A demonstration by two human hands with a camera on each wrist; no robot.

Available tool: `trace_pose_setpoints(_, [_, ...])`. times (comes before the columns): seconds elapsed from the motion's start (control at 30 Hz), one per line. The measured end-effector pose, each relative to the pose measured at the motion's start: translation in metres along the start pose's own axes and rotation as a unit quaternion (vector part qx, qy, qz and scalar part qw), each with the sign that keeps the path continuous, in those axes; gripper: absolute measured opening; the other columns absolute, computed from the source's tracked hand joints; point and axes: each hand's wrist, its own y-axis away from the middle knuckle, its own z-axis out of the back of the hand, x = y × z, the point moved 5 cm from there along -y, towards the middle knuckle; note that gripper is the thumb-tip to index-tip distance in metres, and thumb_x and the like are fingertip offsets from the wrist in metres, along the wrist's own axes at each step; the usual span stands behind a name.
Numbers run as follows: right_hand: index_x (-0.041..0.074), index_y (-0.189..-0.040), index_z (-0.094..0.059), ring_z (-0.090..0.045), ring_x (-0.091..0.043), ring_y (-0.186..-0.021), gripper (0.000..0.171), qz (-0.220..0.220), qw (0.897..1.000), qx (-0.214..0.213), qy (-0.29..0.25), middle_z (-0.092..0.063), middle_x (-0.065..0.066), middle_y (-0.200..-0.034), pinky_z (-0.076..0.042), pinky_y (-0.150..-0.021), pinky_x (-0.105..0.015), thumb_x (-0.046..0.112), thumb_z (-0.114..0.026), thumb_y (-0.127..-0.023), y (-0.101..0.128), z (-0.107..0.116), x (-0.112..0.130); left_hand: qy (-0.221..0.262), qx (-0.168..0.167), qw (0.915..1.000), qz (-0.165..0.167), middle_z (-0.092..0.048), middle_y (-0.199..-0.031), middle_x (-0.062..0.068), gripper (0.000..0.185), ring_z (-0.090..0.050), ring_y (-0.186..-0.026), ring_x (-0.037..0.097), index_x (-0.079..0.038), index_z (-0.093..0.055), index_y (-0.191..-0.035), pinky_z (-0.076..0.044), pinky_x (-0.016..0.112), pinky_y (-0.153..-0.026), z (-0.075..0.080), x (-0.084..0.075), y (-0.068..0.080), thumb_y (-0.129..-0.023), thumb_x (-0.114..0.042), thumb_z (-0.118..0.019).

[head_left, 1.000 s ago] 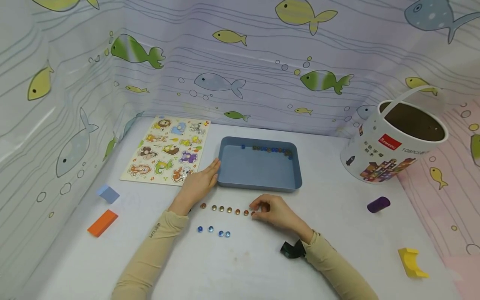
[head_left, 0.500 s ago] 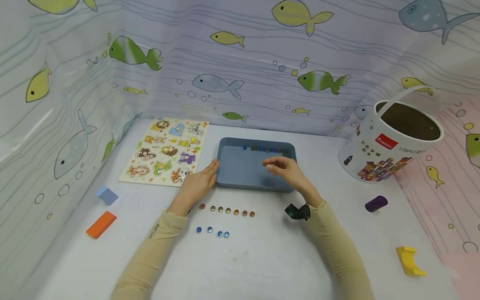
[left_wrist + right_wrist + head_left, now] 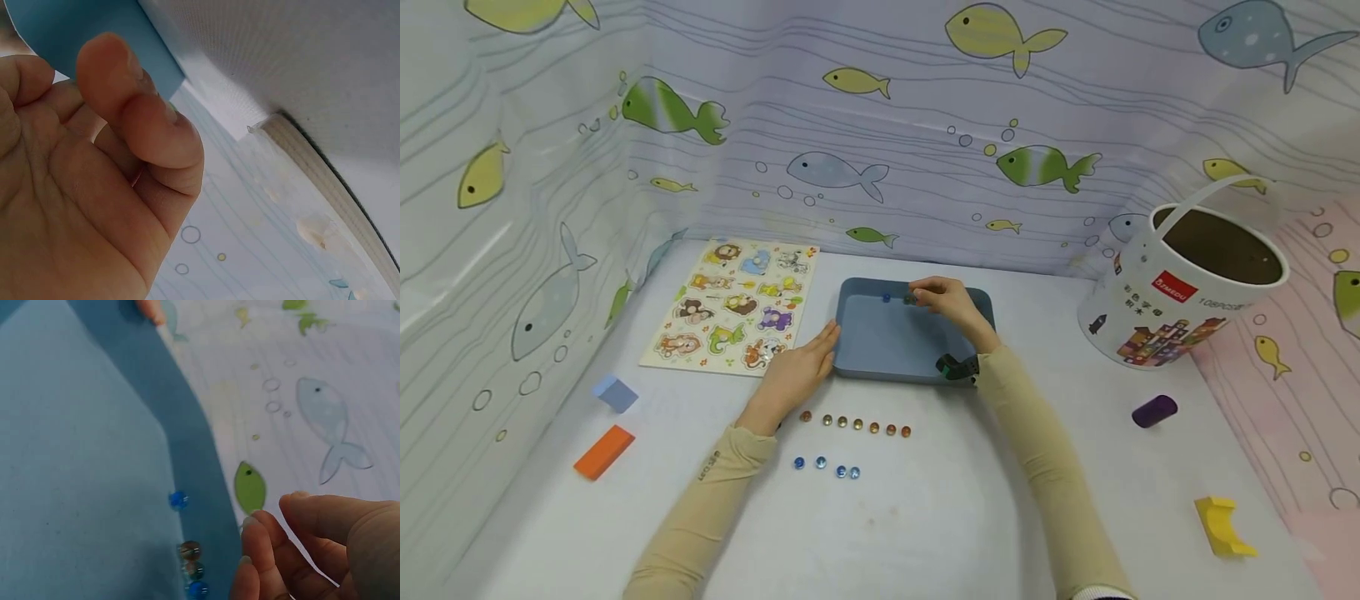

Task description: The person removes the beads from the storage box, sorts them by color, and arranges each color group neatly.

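Observation:
My left hand rests with straight fingers against the left wall of a shallow blue-grey tray. Over the tray's back edge is my right hand; its thumb and fingers are apart in the right wrist view, with nothing between them. Beneath it, glass beads line the back wall, partly hidden by the hand. One blue bead sits a little apart from the brown bead and others. In front of the tray lie a row of amber beads and a shorter row of blue beads.
An animal puzzle board lies left of the tray. A blue block and an orange block are at the left. On the right stand a white bucket, a purple cylinder and a yellow arched block.
My right hand has left an amber bead at the right end of the front row and moved up over the tray to its back beads. The left hand has stayed at the tray.

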Motion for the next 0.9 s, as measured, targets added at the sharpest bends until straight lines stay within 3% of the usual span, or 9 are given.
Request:
trace_pose_setpoints(0.33, [0.010,-0.122,-0.068,-0.065,-0.024,-0.097,0.029,-0.036,0.994,-0.056,0.085,-0.069,-0.013,-0.119,-0.052,-0.077,-0.029,0.019,-0.063,-0.095,-0.024,-0.010,-0.029,0.002,0.008,0.9999,-0.008,-0.037,-0.154,0.005,0.048,-0.039,-0.041,0.012,-0.009,-0.039,-0.148,-0.038,0.025,-0.042,-0.003,-0.002,0.001,-0.102,-0.023,-0.046])
trace_pose_setpoints(0.6, [0.011,-0.116,-0.071,-0.063,-0.025,-0.107,0.026,-0.039,0.991,-0.073,0.106,-0.069,-0.009,-0.119,-0.053,-0.090,-0.038,0.012,-0.067,-0.091,-0.029,-0.011,-0.030,-0.002,-0.003,1.0000,-0.008,-0.039,-0.154,0.005,0.048,-0.034,-0.038,0.011,-0.008,-0.041,-0.147,-0.034,0.024,-0.039,0.002,-0.003,0.002,-0.102,-0.023,-0.047])
trace_pose_setpoints(0.9, [0.012,-0.111,-0.073,-0.059,-0.028,-0.118,0.022,0.009,0.971,-0.047,0.236,-0.069,-0.009,-0.120,-0.046,-0.102,-0.043,0.016,-0.069,-0.090,-0.036,-0.025,-0.028,0.000,-0.005,1.0000,-0.003,-0.039,-0.153,0.004,0.048,-0.034,-0.038,0.011,-0.008,-0.041,-0.147,-0.034,0.025,-0.039,0.002,-0.001,0.001,-0.102,-0.023,-0.047])
